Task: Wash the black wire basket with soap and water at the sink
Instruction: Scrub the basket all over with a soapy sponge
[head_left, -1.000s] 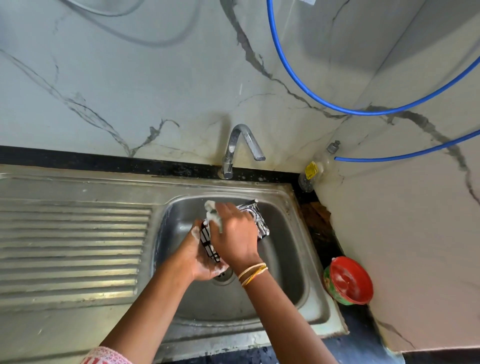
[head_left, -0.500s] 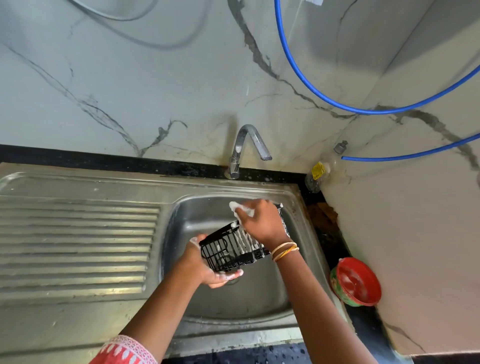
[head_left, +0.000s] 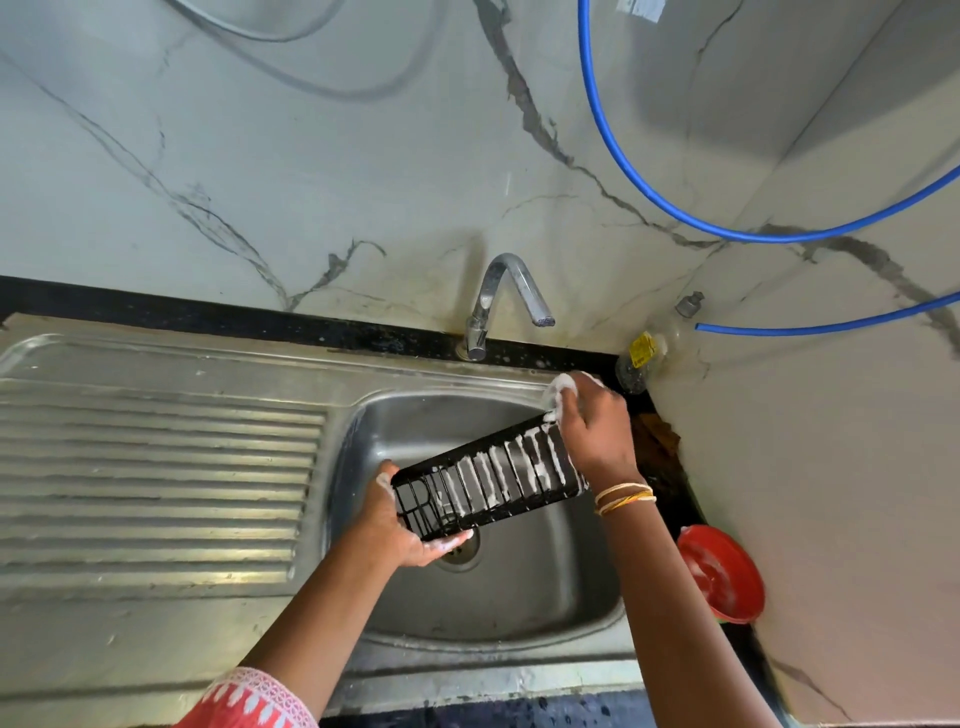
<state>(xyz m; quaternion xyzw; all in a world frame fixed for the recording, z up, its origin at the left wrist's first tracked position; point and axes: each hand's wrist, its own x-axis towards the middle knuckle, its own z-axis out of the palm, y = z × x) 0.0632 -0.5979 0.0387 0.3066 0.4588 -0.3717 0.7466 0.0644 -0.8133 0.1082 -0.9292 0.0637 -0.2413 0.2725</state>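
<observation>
Marble walls back the steel sink (head_left: 524, 613). From the head view, I see my left hand (head_left: 400, 530) gripping the black wire basket (head_left: 488, 483) over the basin, steadying it, while my right hand (head_left: 592, 431) clutches a soapy scrubber (head_left: 558, 387) at its far end.

A red bowl (head_left: 723, 574) stands on the dark surface (head_left: 670, 467) at the right. A clear bottle (head_left: 643, 356) stands in the corner, below two blue hoses (head_left: 649, 200) on the marble wall (head_left: 311, 156).
</observation>
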